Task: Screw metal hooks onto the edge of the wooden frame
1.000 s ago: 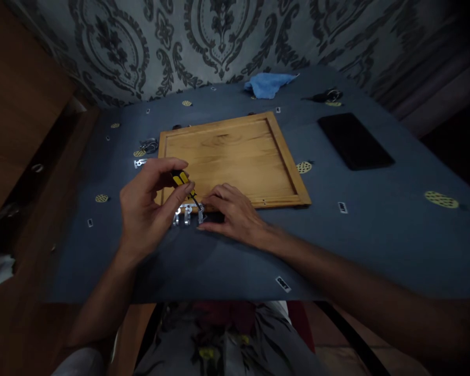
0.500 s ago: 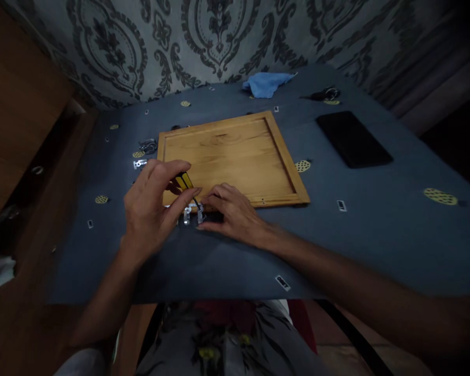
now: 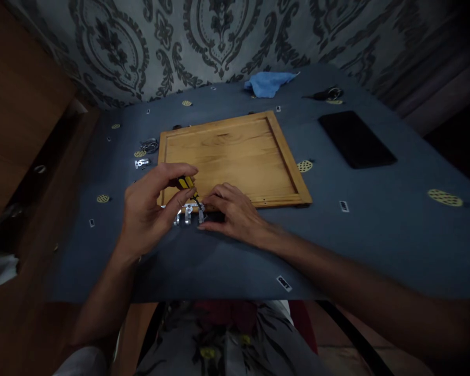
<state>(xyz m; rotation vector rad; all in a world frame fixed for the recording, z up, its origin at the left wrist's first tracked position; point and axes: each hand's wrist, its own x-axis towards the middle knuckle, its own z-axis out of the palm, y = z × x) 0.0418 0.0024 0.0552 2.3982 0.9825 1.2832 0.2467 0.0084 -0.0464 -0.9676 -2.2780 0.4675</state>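
Note:
A wooden framed panel lies flat on the blue-covered table. My left hand pinches a small yellow-and-black screwdriver, its tip pointing down at a shiny metal bracket at the panel's near edge. My right hand lies on the cloth right of the bracket, fingers curled with the fingertips pressing on the bracket's right end.
More small metal fittings lie left of the panel. A black phone rests at the right, a blue cloth and a dark bunch of keys at the back. A patterned wall stands behind; a wooden cabinet is at the left.
My left hand has shifted its fingers round the screwdriver handle, turning it a little over the bracket. My right hand has stayed in place.

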